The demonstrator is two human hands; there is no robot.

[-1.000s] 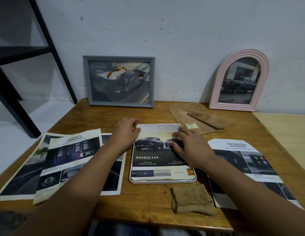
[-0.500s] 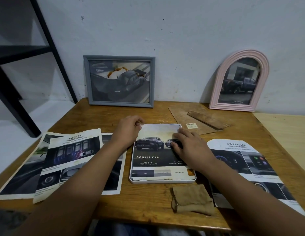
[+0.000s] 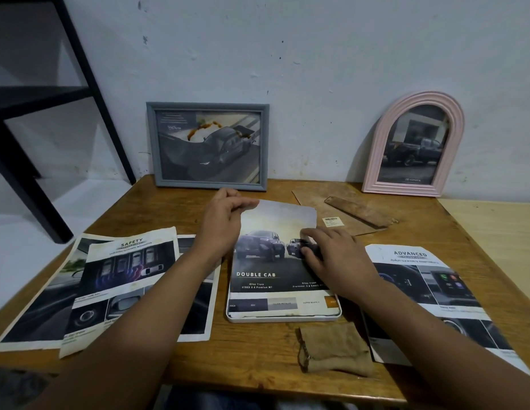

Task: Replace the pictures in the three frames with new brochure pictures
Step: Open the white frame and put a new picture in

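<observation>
Left hand (image 3: 221, 224): thumb and fingers pinched the far left corner of the DOUBLE CAB picture (image 3: 268, 261), lifting that end.
Right hand (image 3: 331, 258): fingers loosely curled, tips pressed on the picture's right side; cannot tell whether they gripped anything.
Picture: long axis ran away from the person, near end lying in the white frame (image 3: 283, 317).
White frame: flat on the wooden table (image 3: 252, 350), between 2 brochure spreads.

A single wide-angle view from the person's head looks forward and down across the wooden bench (image 3: 258, 362) toward the wall (image 3: 317, 54). It sits close: both forearms enter from the bottom edge, and the fingers (image 3: 309, 232) meet near the middle of the picture. Beyond the fingers, the bench's far edge meets the wall.
</observation>
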